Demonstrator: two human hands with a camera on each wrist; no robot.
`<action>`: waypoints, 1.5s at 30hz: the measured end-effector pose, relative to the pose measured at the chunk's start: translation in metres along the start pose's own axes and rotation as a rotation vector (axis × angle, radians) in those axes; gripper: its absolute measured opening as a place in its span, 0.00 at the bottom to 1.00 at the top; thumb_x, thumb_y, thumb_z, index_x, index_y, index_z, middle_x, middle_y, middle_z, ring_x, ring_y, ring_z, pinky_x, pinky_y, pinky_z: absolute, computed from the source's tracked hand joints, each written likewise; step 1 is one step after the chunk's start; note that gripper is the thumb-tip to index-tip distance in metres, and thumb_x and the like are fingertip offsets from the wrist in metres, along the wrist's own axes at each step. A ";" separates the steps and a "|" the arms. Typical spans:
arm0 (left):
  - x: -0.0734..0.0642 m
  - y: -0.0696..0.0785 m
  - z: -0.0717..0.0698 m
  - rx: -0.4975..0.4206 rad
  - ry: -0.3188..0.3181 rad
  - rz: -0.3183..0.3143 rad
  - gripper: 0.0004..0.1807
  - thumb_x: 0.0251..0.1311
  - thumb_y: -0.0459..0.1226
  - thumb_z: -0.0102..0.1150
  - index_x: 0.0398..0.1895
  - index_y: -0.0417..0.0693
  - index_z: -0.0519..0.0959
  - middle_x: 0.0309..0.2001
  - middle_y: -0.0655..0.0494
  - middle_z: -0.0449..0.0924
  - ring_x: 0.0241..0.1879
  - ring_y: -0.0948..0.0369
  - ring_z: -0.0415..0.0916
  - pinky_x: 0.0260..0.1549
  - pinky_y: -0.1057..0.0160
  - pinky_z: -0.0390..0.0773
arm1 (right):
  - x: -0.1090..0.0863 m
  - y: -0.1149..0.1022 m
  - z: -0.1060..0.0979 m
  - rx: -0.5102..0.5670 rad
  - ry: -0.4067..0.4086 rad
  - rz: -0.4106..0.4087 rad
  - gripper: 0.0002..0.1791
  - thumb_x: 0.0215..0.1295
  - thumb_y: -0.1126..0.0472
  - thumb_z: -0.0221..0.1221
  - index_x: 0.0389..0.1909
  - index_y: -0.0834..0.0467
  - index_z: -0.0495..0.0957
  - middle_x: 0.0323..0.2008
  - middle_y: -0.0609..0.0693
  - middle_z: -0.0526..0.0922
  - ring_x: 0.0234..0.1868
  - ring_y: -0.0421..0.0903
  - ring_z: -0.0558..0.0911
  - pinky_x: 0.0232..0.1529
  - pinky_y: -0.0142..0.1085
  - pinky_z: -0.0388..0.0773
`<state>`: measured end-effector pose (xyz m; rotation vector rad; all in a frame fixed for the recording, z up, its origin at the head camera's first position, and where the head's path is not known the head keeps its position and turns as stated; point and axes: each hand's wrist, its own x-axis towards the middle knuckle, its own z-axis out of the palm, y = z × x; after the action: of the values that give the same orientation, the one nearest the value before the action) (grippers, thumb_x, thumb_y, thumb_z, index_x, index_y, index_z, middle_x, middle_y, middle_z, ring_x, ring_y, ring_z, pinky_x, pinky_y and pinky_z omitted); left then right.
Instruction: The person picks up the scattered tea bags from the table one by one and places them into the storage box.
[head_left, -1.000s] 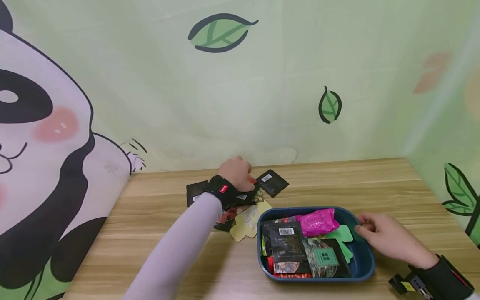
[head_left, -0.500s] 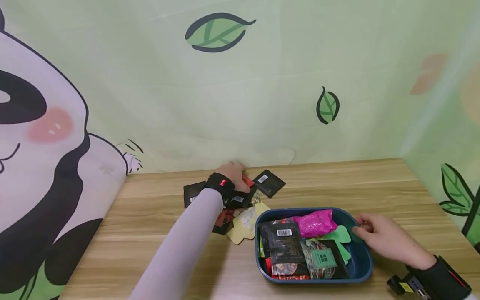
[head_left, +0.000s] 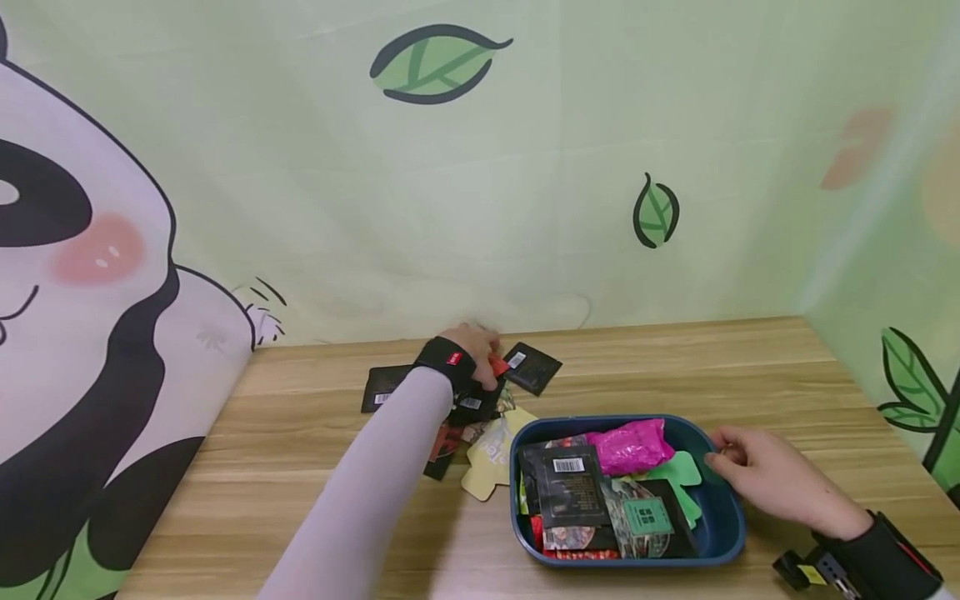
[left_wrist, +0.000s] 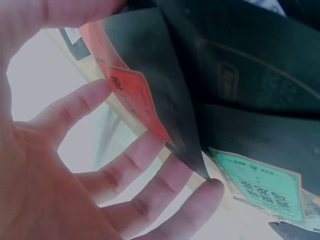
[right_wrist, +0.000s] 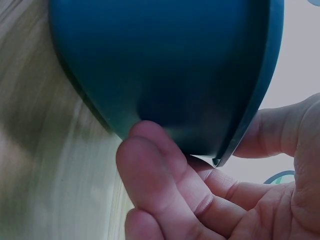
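Observation:
At the back of the table my left hand (head_left: 478,350) is over a loose pile of flat packets. Its fingers and thumb hold a black packet with a red label (left_wrist: 135,95) by the edge. Behind that one, in the left wrist view, is a black packet with a green label (left_wrist: 265,182). My right hand (head_left: 772,475) grips the right end of a blue plastic tub (head_left: 723,525), thumb at the rim and fingers against the outer wall. Inside the tub lie black packets (head_left: 573,492), a shiny pink packet (head_left: 633,446) and a green flat shape (head_left: 678,471).
One black packet (head_left: 532,368) lies right of the pile, another (head_left: 382,387) to its left. A yellow flat shape (head_left: 491,458) lies between pile and tub. A printed cloth backdrop (head_left: 480,208) stands along the back edge of the wooden table (head_left: 247,500).
The packets in the pile have shifted slightly under my left hand; the black packet on the right slid a little left and the yellow shape turned. My right hand stays at the tub.

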<state>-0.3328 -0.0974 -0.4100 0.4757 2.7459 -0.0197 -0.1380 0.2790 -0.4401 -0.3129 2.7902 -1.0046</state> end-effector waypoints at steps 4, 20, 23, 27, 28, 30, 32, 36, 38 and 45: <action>0.001 -0.002 0.001 0.000 -0.002 -0.011 0.36 0.41 0.50 0.71 0.59 0.58 0.75 0.44 0.55 0.78 0.41 0.57 0.72 0.37 0.59 0.74 | 0.000 -0.001 0.001 0.001 -0.002 -0.001 0.11 0.68 0.55 0.56 0.40 0.59 0.79 0.21 0.43 0.70 0.20 0.39 0.68 0.23 0.32 0.64; -0.004 -0.004 -0.012 0.090 0.069 0.002 0.33 0.42 0.54 0.69 0.56 0.62 0.74 0.46 0.53 0.71 0.42 0.56 0.70 0.35 0.60 0.72 | 0.000 -0.001 0.001 0.010 -0.026 0.021 0.13 0.69 0.55 0.56 0.42 0.61 0.78 0.21 0.44 0.71 0.20 0.40 0.68 0.22 0.32 0.64; -0.016 0.009 -0.022 0.120 0.102 0.049 0.35 0.42 0.54 0.69 0.59 0.63 0.73 0.48 0.53 0.70 0.42 0.56 0.70 0.35 0.60 0.73 | -0.001 -0.001 0.001 0.003 -0.018 0.018 0.12 0.69 0.55 0.56 0.42 0.61 0.78 0.20 0.44 0.70 0.20 0.40 0.68 0.22 0.32 0.64; -0.041 0.034 -0.036 0.193 0.173 0.154 0.38 0.43 0.55 0.68 0.63 0.65 0.72 0.50 0.52 0.69 0.40 0.57 0.71 0.36 0.60 0.74 | -0.001 -0.002 0.001 -0.017 -0.008 0.017 0.11 0.69 0.55 0.56 0.40 0.60 0.78 0.21 0.44 0.71 0.20 0.40 0.68 0.22 0.33 0.64; -0.047 0.041 -0.039 0.207 0.191 0.182 0.39 0.43 0.56 0.69 0.64 0.65 0.72 0.51 0.52 0.69 0.39 0.57 0.72 0.36 0.61 0.75 | -0.001 -0.003 0.000 -0.018 -0.008 0.017 0.11 0.69 0.55 0.56 0.40 0.60 0.78 0.21 0.44 0.71 0.20 0.40 0.68 0.22 0.33 0.64; -0.060 0.057 -0.042 0.237 0.210 0.236 0.40 0.43 0.58 0.69 0.65 0.67 0.71 0.52 0.53 0.68 0.40 0.57 0.71 0.35 0.61 0.75 | -0.001 -0.002 0.000 -0.020 -0.009 0.014 0.11 0.69 0.55 0.56 0.40 0.59 0.78 0.20 0.44 0.71 0.20 0.40 0.68 0.22 0.32 0.64; -0.073 0.071 -0.043 0.258 0.220 0.295 0.41 0.43 0.58 0.69 0.66 0.68 0.70 0.53 0.53 0.68 0.40 0.58 0.72 0.35 0.62 0.76 | -0.001 -0.002 0.000 -0.023 -0.010 0.010 0.12 0.69 0.54 0.56 0.41 0.60 0.78 0.20 0.44 0.70 0.20 0.40 0.68 0.22 0.33 0.64; -0.096 0.097 -0.040 0.277 0.227 0.427 0.41 0.44 0.59 0.68 0.66 0.67 0.69 0.56 0.53 0.66 0.41 0.59 0.71 0.35 0.64 0.76 | -0.001 0.000 0.000 -0.031 -0.003 -0.006 0.13 0.69 0.54 0.56 0.41 0.61 0.79 0.20 0.44 0.70 0.20 0.39 0.67 0.22 0.33 0.63; -0.108 0.107 -0.036 0.280 0.233 0.489 0.41 0.44 0.59 0.68 0.66 0.67 0.70 0.56 0.53 0.66 0.42 0.59 0.71 0.36 0.64 0.75 | -0.001 0.000 0.000 -0.037 0.002 -0.013 0.12 0.69 0.54 0.56 0.41 0.61 0.79 0.20 0.43 0.70 0.20 0.39 0.67 0.22 0.33 0.63; -0.137 0.124 -0.020 0.304 0.231 0.601 0.42 0.43 0.62 0.66 0.67 0.70 0.69 0.55 0.56 0.66 0.47 0.59 0.67 0.34 0.66 0.74 | 0.000 0.001 0.001 -0.036 -0.003 -0.019 0.12 0.69 0.55 0.56 0.40 0.61 0.78 0.20 0.44 0.71 0.20 0.39 0.67 0.22 0.33 0.64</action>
<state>-0.1780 -0.0229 -0.3380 1.4461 2.7042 -0.2466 -0.1377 0.2797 -0.4413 -0.3454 2.8107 -0.9584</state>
